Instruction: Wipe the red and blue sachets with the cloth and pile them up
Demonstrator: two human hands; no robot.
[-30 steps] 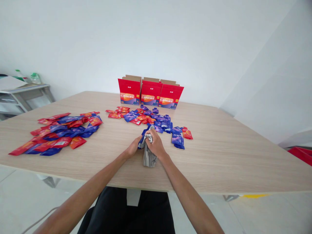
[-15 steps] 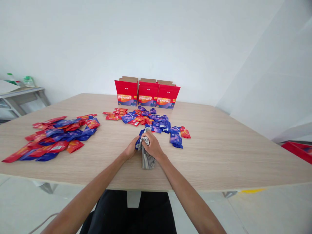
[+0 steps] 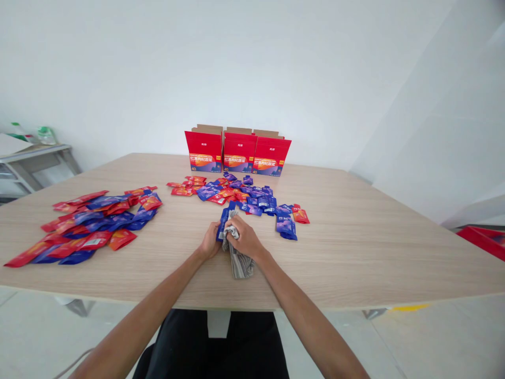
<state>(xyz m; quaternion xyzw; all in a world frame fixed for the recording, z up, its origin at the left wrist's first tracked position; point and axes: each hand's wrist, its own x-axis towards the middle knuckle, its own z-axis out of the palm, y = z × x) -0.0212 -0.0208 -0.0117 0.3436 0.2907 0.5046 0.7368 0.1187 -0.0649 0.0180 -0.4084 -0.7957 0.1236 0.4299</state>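
Note:
Near the front middle of the table, my left hand (image 3: 210, 241) grips a blue spouted pouch (image 3: 223, 223) by its left side. My right hand (image 3: 245, 239) is closed on a bunched grey striped cloth (image 3: 241, 265), pressed against the pouch's right side, and the cloth's loose end hangs down toward me. The cloth and fingers cover part of the pouch. Just beyond my hands lies a loose spread of red and blue pouches (image 3: 267, 203). Off to the right of them rests another blue pouch (image 3: 286, 226) beside a red pouch (image 3: 300, 215).
Three open red cartons (image 3: 203, 150) stand in a row at the back of the wooden table (image 3: 355, 247). A layered pile of red and blue pouches (image 3: 98, 223) covers the left. A side table (image 3: 37, 152) is at far left, a red box (image 3: 483, 241) at far right.
My right hand has shifted slightly down with the cloth, and more of the blue pouch shows. The cloth's loose end has swung a little right. The left hand still holds the pouch.

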